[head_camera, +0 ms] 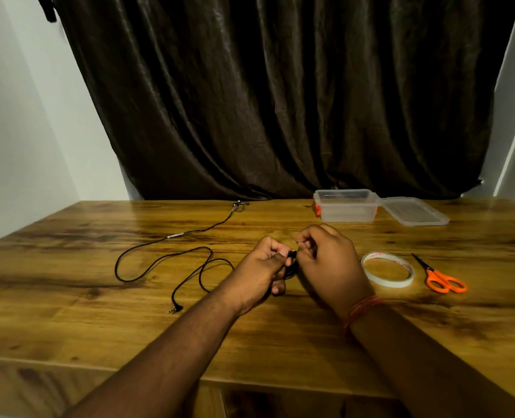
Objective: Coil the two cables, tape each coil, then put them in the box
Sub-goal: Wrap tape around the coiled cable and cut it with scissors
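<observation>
We are holding a small black cable coil [291, 262] between left hand [260, 268] and right hand [330, 260], fingers curled tight on it, mid-table; second cable [159, 257] is lying loose toward the left edge, thin, light, floppy, springing open, so we are judging a pinch across the loops best

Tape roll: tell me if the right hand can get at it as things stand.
Probably yes, once freed: the tape roll lies uncovered beside the right hand, but that hand and the left hand are pinching the black cable.
</observation>
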`<action>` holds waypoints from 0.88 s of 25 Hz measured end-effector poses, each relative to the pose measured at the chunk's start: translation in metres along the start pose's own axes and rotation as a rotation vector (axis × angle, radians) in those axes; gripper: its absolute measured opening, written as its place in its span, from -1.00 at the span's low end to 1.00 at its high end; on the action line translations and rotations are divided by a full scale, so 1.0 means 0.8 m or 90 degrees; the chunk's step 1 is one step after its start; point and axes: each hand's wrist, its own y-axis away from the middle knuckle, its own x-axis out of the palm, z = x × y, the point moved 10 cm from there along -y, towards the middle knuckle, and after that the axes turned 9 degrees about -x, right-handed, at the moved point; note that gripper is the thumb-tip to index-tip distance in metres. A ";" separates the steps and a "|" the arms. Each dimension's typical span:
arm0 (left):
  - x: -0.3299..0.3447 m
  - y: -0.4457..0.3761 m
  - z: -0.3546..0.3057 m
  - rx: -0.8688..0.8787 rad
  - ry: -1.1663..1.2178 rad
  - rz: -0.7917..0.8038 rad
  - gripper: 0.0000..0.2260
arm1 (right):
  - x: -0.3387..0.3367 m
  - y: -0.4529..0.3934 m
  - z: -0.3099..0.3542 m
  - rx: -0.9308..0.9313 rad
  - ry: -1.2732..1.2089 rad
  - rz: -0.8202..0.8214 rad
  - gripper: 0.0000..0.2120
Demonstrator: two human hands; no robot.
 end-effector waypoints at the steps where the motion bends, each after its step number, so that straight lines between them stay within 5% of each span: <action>1: 0.001 0.001 -0.001 0.002 -0.005 0.002 -0.92 | 0.000 0.000 -0.001 0.012 -0.016 -0.002 -0.87; 10: -0.001 0.000 -0.002 0.011 -0.014 -0.014 -0.91 | -0.003 0.002 -0.009 0.051 -0.063 -0.019 -0.87; 18: -0.013 0.001 -0.006 0.047 -0.122 -0.065 -0.86 | 0.007 0.002 0.022 -0.109 -0.001 0.048 -0.98; 22: -0.010 0.000 -0.008 0.066 -0.143 -0.049 -0.89 | 0.004 0.002 0.014 -0.061 -0.069 0.039 -0.97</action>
